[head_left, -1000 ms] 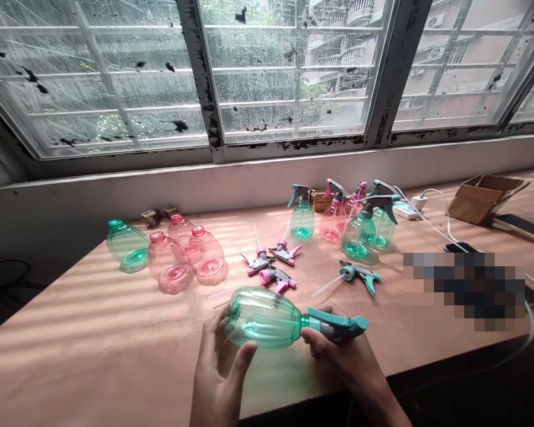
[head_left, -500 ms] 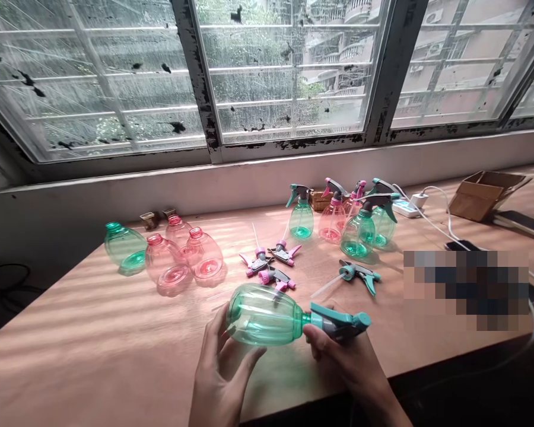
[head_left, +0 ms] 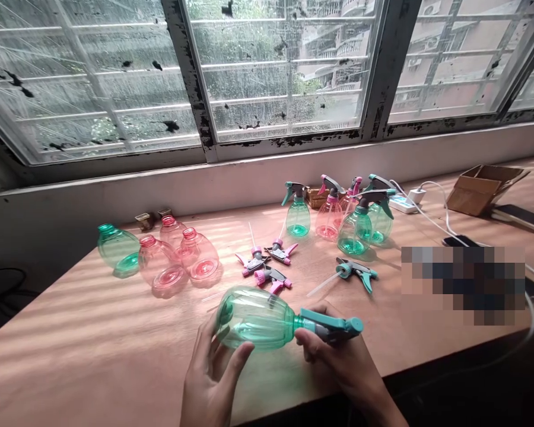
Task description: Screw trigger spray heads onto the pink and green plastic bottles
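A clear green bottle point(head_left: 257, 320) lies sideways in the air above the near table edge, its neck to the right. My left hand point(head_left: 216, 367) holds it round the base and underside, thumb at the front. In my right hand point(head_left: 327, 350) is a teal and grey spray head point(head_left: 333, 325), gripped near its collar at the bottle's mouth. Whether the collar is fully seated I cannot tell. Just beyond, several pink and grey spray heads point(head_left: 269, 277) lie with their tubes. One more teal spray head point(head_left: 358, 273) lies to the right of them.
Headless pink bottles point(head_left: 200, 256) and a green one point(head_left: 115, 252) stand at the left. Assembled spray bottles point(head_left: 355, 234) stand at the back right. Beyond them are a power strip point(head_left: 404, 203), white cables and an open cardboard box point(head_left: 476, 188). A patch at the right is blurred out.
The bottle and spray head, with both hands, have shifted slightly left and down in view; the whole scene shifts left a little too. Both hands keep their hold.
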Available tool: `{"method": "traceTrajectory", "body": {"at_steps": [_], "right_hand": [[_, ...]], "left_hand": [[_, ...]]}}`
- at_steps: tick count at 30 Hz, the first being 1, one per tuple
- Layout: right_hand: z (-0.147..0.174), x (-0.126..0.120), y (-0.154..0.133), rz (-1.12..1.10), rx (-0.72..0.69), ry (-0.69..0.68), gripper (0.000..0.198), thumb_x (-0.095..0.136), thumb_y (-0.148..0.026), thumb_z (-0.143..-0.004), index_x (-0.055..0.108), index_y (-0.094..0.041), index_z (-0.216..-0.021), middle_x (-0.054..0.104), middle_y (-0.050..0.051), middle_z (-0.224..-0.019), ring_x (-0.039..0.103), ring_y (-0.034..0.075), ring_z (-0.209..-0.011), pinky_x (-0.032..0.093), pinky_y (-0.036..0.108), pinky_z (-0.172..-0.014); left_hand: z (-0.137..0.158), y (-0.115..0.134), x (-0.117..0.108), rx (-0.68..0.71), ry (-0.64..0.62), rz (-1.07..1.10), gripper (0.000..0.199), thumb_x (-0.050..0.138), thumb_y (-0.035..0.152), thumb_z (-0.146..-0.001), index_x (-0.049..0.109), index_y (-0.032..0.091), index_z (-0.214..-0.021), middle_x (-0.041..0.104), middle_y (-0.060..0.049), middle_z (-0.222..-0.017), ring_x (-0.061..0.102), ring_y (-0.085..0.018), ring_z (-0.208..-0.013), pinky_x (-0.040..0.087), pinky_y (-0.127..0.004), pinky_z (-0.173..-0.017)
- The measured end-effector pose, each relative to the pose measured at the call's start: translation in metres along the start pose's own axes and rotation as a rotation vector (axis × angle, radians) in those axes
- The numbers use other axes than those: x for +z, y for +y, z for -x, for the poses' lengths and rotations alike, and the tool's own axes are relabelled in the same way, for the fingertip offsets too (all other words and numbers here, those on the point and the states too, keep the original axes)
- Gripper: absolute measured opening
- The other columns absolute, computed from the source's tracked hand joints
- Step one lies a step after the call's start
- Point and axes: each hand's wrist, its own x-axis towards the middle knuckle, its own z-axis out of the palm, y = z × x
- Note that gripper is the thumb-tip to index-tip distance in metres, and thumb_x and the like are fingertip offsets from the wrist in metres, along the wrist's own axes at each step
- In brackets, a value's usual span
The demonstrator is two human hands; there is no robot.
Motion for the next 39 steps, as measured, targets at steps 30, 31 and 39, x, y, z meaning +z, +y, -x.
{"method": "traceTrajectory", "body": {"at_steps": [30, 31, 39], "right_hand": [[-0.009, -0.004, 0.000, -0.040, 0.015, -0.039, 0.035, 0.087, -0.041, -0.079, 0.065, -0.018, -0.094, 0.062, -0.005, -0.068, 0.055, 0.010, -0.057, 0.049, 0.022, -0.055], [-0.009, -0.003, 0.001, -0.044, 0.010, -0.039, 0.034, 0.087, -0.041, -0.079, 0.066, -0.018, -0.093, 0.062, -0.005, -0.069, 0.055, 0.010, -0.057, 0.049, 0.022, -0.055], [-0.012, -0.003, 0.000, -0.056, 0.007, -0.037, 0.040, 0.089, -0.046, -0.076, 0.065, -0.018, -0.092, 0.061, -0.006, -0.065, 0.056, 0.010, -0.055, 0.050, 0.022, -0.054]], "left_hand": [[-0.010, -0.009, -0.007, -0.014, 0.062, -0.091, 0.070, 0.087, 0.053, -0.073, 0.064, 0.029, -0.135, 0.072, -0.007, -0.135, 0.070, -0.033, -0.123, 0.063, -0.041, -0.101], [-0.011, -0.011, -0.009, -0.020, 0.061, -0.086, 0.072, 0.088, 0.053, -0.072, 0.064, 0.030, -0.135, 0.072, -0.006, -0.136, 0.071, -0.032, -0.122, 0.063, -0.040, -0.100], [-0.017, -0.021, -0.013, 0.024, 0.066, -0.076, 0.075, 0.090, 0.053, -0.070, 0.063, 0.035, -0.137, 0.069, -0.003, -0.141, 0.071, -0.030, -0.121, 0.063, -0.036, -0.101]]}}
